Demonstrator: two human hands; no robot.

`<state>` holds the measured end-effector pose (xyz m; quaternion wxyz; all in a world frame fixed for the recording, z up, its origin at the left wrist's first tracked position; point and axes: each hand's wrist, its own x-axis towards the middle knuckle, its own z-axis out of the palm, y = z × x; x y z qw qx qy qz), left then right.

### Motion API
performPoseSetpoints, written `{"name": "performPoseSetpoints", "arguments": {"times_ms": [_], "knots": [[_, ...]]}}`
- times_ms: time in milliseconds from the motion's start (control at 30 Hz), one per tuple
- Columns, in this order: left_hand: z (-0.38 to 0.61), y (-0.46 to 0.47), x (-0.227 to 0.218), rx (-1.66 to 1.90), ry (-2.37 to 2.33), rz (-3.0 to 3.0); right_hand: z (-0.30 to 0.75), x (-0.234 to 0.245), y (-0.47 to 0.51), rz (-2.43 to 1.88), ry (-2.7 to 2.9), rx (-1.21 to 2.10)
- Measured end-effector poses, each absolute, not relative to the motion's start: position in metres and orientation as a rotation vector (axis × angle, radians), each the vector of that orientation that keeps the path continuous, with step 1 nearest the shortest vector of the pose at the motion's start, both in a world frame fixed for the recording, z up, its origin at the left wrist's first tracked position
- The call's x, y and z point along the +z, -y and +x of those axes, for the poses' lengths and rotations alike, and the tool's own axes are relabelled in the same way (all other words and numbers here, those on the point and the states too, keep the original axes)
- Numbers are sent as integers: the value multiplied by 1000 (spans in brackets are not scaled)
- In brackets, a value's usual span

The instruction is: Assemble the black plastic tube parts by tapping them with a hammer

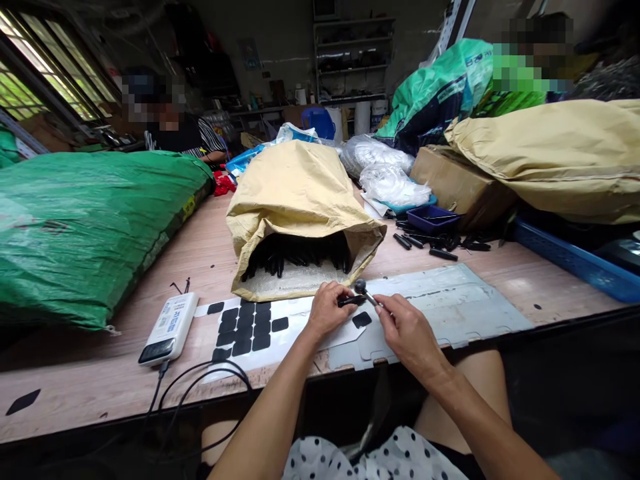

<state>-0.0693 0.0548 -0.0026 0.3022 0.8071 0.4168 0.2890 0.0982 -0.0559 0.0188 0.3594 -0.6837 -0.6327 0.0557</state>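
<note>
My left hand is closed around a slim black handle-like piece, whose end points right. In the fingers of my right hand is a small brush with a dark, rounded head and a pale metallic shaft. The brush head is beside the tip of the black piece; whether they touch I cannot tell. Below them lies a single black rounded-square sticker. A white sheet bearing several black square stickers is left of my left hand. Behind my hands, a tan sack opens toward me, with many black pieces inside.
A grey metal plate lies along the table's front edge. At left are a white power bank with a black cable and a big green sack. Loose black pieces, a purple tray and a blue basket are right. Two people sit beyond.
</note>
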Motion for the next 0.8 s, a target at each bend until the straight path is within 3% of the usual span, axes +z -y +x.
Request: {"name": "performPoseSetpoints", "arguments": {"times_ms": [233,467,800], "knots": [[-69,-55,-4,770,-1115,2145,152,10,42,-2176,1550,-257],[-72,-56,-2,770,-1073,2144,163,-10,29,-2237,1606,-498],[-72,-57,1,716,-1089,2211,160,-10,32,-2267,1608,-560]]}}
